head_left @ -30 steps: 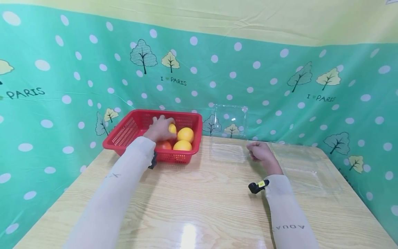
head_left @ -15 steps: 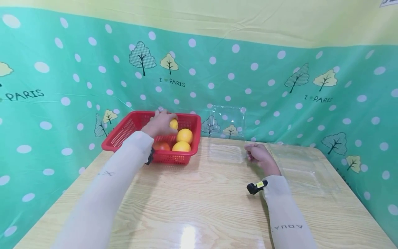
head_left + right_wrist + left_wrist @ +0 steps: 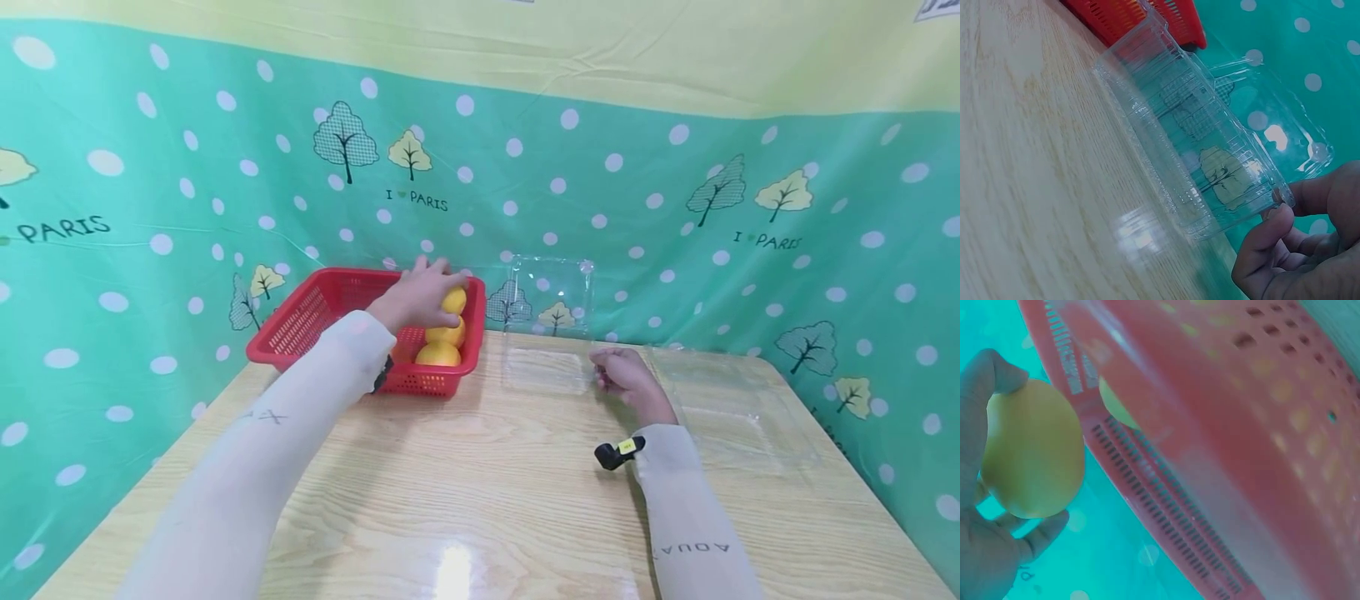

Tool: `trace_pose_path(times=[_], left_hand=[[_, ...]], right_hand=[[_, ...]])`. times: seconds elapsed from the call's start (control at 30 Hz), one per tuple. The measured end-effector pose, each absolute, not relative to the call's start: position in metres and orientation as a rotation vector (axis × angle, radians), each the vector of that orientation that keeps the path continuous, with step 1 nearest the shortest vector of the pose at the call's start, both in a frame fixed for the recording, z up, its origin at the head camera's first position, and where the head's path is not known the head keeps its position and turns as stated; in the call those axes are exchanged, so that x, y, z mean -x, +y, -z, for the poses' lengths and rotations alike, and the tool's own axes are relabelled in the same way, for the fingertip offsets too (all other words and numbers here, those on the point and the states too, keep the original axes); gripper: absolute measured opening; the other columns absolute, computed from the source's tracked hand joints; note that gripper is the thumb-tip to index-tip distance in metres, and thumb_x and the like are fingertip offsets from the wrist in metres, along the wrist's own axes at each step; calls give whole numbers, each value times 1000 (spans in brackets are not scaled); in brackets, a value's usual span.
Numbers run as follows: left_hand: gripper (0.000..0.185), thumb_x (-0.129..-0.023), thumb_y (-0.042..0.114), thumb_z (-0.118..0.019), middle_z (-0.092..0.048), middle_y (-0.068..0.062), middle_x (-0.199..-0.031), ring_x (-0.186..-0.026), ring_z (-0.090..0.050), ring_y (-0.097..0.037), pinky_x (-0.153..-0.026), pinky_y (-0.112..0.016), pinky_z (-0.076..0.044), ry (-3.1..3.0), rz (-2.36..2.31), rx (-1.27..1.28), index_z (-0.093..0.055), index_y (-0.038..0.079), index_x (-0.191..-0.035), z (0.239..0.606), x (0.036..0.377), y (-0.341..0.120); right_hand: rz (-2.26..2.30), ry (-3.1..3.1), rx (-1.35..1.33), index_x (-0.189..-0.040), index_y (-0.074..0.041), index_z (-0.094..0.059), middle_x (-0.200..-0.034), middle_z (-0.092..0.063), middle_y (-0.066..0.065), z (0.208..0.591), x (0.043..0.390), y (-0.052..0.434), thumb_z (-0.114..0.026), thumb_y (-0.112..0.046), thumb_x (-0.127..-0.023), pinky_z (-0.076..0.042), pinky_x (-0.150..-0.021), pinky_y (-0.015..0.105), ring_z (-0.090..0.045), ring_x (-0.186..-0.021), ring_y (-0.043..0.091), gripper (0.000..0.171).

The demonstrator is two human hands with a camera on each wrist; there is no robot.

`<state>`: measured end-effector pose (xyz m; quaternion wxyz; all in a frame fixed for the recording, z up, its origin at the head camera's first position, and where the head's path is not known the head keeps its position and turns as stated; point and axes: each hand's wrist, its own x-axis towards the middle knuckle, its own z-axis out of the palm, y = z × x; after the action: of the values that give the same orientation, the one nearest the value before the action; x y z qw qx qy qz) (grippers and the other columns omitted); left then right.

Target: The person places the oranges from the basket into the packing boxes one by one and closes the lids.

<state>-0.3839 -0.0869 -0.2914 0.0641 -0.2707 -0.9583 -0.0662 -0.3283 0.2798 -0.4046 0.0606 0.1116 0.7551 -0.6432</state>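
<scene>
My left hand (image 3: 423,293) grips a round yellow fruit (image 3: 453,300) at the right end of the red plastic basket (image 3: 427,382). In the left wrist view, thumb and fingers curl around that fruit (image 3: 1038,450), which is up beside the basket rim. Two more yellow fruits (image 3: 438,354) lie in the basket below it. Most of the basket's front middle is hidden behind my left forearm. My right hand (image 3: 628,379) pinches the right edge of a clear plastic clamshell box (image 3: 1179,137) between thumb and fingers. Its lid (image 3: 551,292) stands raised at the back.
More clear plastic containers (image 3: 735,417) lie on the wooden table (image 3: 465,483) to the right of my right hand. A green dotted curtain (image 3: 637,200) hangs right behind the table. The opened box stands between the basket and my right hand.
My left hand has moved right within the basket, carrying the yellow fruit up over the other yellow ones. The red fruit seen earlier is now hidden by the arm. My right hand keeps its place.
</scene>
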Motion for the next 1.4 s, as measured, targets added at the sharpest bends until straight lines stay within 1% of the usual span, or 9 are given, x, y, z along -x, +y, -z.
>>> trace_pose_path(times=[0.17,0.27,0.4,0.6,0.8,0.9,1.07,1.23,1.4], left_hand=[[69,-80,37,-81,-45,-10,-141,-127,-36,-34,-99,-59,-47,-2847,220,871,-57,26,-144,289,382,-74],[64,-81,37,-80,-46,-9,-139,-124,-37,-32,-96,-54,-47,-2828,227,905,-59,26,-141,289,382,-64],[66,-81,36,-79,-46,-8,-140,-125,-36,-31,-97,-53,-46,-2816,239,937,-58,26,-143,291,383,-51],[65,-85,35,-77,-46,-6,-139,-122,-35,-27,-95,-48,-47,-2809,262,984,-56,27,-146,294,382,-30],[61,-85,34,-77,-47,-4,-135,-119,-36,-26,-92,-43,-45,-2805,270,1032,-58,25,-143,299,378,-10],[61,-84,35,-77,-48,-4,-134,-118,-37,-26,-88,-41,-46,-2800,264,1057,-59,25,-141,303,378,-1],[61,-84,37,-78,-48,-4,-136,-118,-38,-25,-87,-38,-45,-2808,251,1080,-58,29,-142,312,375,11],[62,-87,37,-76,-46,-4,-141,-120,-38,-25,-84,-33,-50,-2832,258,1081,-56,30,-145,322,370,24],[61,-89,35,-76,-44,-5,-144,-121,-36,-26,-84,-35,-53,-2857,289,1078,-55,30,-146,334,366,37]], right_hand=[[1951,2266,-363,-121,7,-54,-78,-51,2,406,330,279,-51,-16,-107,-45,-57,24,-48,-65,13,27],[1953,2264,-370,-120,7,-53,-78,-51,2,406,330,280,-51,-16,-107,-45,-57,24,-48,-66,13,26],[1961,2265,-356,-114,6,-53,-77,-51,3,406,329,280,-51,-16,-107,-45,-57,24,-48,-64,12,23],[1964,2262,-339,-114,5,-53,-80,-52,3,406,328,281,-51,-15,-107,-45,-57,24,-49,-64,12,21],[1968,2268,-333,-110,5,-54,-80,-52,3,406,328,280,-51,-16,-107,-45,-57,24,-50,-64,12,21],[1969,2267,-328,-111,5,-54,-80,-52,3,406,328,280,-51,-16,-107,-45,-57,24,-50,-64,12,22],[1970,2263,-314,-113,6,-53,-79,-51,2,406,329,280,-52,-16,-107,-46,-57,23,-50,-64,11,22],[1977,2253,-325,-116,7,-52,-78,-51,1,407,330,280,-52,-15,-106,-45,-56,23,-49,-63,11,24],[1983,2254,-341,-116,6,-53,-76,-50,0,407,330,280,-53,-14,-106,-45,-55,22,-49,-61,10,23]])
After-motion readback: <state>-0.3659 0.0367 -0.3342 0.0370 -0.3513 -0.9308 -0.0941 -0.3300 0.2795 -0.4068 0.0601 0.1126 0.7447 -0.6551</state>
